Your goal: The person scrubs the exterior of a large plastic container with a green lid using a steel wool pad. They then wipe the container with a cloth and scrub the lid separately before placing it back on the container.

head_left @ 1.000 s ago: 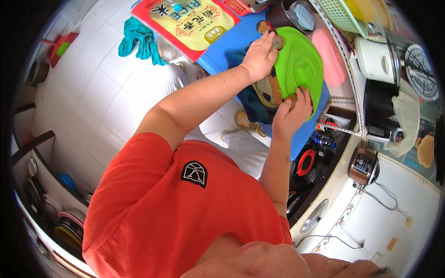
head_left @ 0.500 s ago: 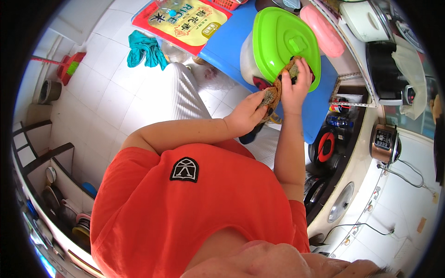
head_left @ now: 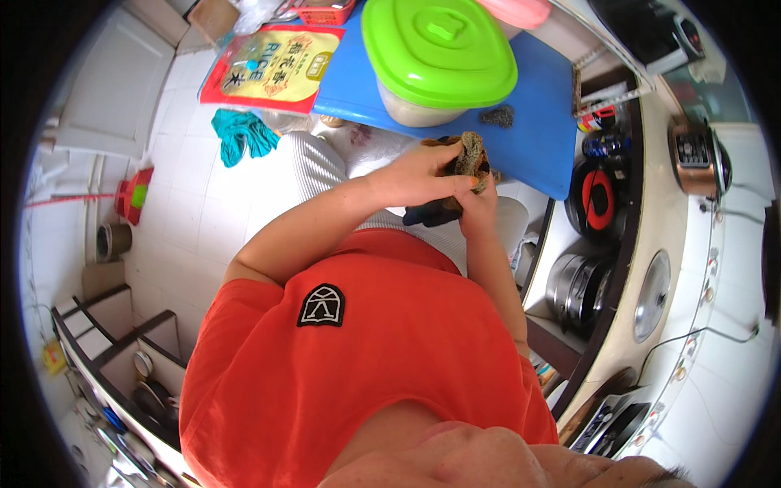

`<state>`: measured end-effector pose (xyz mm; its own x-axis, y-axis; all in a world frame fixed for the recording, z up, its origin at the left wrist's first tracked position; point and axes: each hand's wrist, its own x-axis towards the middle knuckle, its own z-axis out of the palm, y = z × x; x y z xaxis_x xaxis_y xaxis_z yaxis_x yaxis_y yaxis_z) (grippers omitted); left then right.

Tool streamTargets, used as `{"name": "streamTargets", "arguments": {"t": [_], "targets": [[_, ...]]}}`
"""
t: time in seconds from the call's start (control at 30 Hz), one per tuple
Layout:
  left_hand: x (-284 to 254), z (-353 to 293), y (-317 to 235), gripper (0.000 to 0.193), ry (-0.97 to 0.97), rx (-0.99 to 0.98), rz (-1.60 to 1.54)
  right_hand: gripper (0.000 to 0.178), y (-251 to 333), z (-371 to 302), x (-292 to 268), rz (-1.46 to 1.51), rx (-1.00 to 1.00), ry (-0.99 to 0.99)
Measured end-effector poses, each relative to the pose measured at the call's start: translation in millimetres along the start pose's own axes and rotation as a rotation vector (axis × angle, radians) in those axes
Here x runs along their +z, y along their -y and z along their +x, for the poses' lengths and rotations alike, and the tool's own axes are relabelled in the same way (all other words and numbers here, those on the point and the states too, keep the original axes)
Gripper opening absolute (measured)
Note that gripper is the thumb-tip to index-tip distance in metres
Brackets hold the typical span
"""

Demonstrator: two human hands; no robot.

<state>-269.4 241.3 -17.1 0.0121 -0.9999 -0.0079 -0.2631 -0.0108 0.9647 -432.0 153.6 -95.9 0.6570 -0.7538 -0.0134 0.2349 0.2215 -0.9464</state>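
Note:
My left hand (head_left: 415, 175) and my right hand (head_left: 480, 207) are together in front of my lap, both closed on a brown and dark patterned cloth (head_left: 472, 153). The cloth is bunched up, and a dark part hangs below my left hand. Just beyond stands a large pale container (head_left: 415, 111) with a bright green lid (head_left: 480, 69), on a blue tabletop (head_left: 537, 146). A small dark grey, rough-looking pad (head_left: 498, 116) lies on the tabletop beside the container. Most of my right fingers are hidden behind the cloth.
A red and yellow rice bag (head_left: 285, 69) lies left of the container, with a red basket (head_left: 324, 11) behind it. Teal cloth (head_left: 242, 134) hangs below the bag. To the right, shelves hold pots (head_left: 573, 285) and a black and red round pan (head_left: 598, 199).
Both hands have drawn the cloth back from the lidded container toward my lap and bunched it closer together. The view has shifted, and the grey pad on the tabletop now shows.

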Motion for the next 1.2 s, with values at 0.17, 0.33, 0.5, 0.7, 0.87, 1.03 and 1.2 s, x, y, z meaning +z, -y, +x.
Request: {"name": "streamTargets", "arguments": {"t": [0.17, 0.33, 0.5, 0.7, 0.87, 1.03, 1.2], "targets": [[-39, 25, -16, 0.032, -0.327, 0.035, 0.255, 0.044, 25, 10, -7, 0.22, 0.012, -0.197], [-109, 103, 4, 0.037, -0.672, 0.347, 0.961, 0.042, 52, 39, 0, 0.49, -0.238, -0.444], [-95, 147, 31, 0.05, -0.459, -0.01, 1.328, 0.091, 23, 79, 36, -0.561, -0.724, -0.359], [-109, 144, 48, 0.05, -0.38, 0.041, 1.271, 0.075, -1, 130, 41, -0.846, -0.765, -0.482], [-102, 149, 43, 0.048, -0.374, 0.043, 1.299, 0.062, 11, 196, 12, -0.557, -0.594, -0.737], [-105, 147, 42, 0.046, -0.386, 0.064, 1.303, 0.055, 29, 178, 23, -0.651, -0.481, -0.877], [-104, 147, 37, 0.046, -0.373, 0.083, 1.31, 0.04, 29, 154, -12, -0.595, -0.449, -0.702]]}}
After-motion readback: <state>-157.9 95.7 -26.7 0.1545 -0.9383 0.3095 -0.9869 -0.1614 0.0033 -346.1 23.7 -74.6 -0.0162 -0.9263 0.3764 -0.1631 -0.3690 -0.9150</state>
